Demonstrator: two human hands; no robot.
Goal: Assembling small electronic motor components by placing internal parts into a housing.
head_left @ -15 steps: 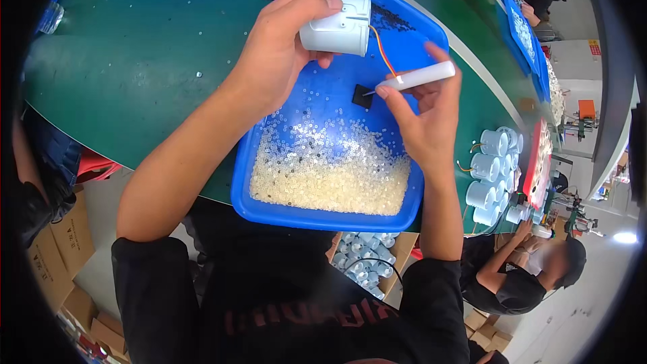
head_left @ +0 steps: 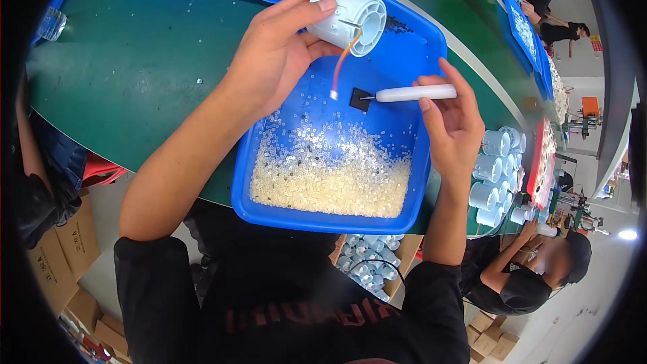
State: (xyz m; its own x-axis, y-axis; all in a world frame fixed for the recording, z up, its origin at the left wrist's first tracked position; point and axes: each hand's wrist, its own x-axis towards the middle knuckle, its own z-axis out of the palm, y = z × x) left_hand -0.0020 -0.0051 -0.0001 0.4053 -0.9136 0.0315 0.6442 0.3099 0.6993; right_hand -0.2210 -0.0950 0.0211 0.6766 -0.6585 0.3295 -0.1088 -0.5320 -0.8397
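The left hand [head_left: 273, 44] grips a pale-blue plastic cylinder [head_left: 331, 25] above the far part of a blue plastic tray [head_left: 404, 61], its red-and-yellow cable [head_left: 342, 62] dangling from the open end. The right hand [head_left: 457, 114] pinches a white pen-shaped tool [head_left: 414, 94] — thin tip at a small black square [head_left: 357, 101], contact unclear — beyond translucent pale beads [head_left: 330, 192] heaped in the tray.

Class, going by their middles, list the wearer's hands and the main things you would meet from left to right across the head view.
Left hand, pale-blue cylinder, white-handled tool, right hand, group of pale-blue cups, red tray.
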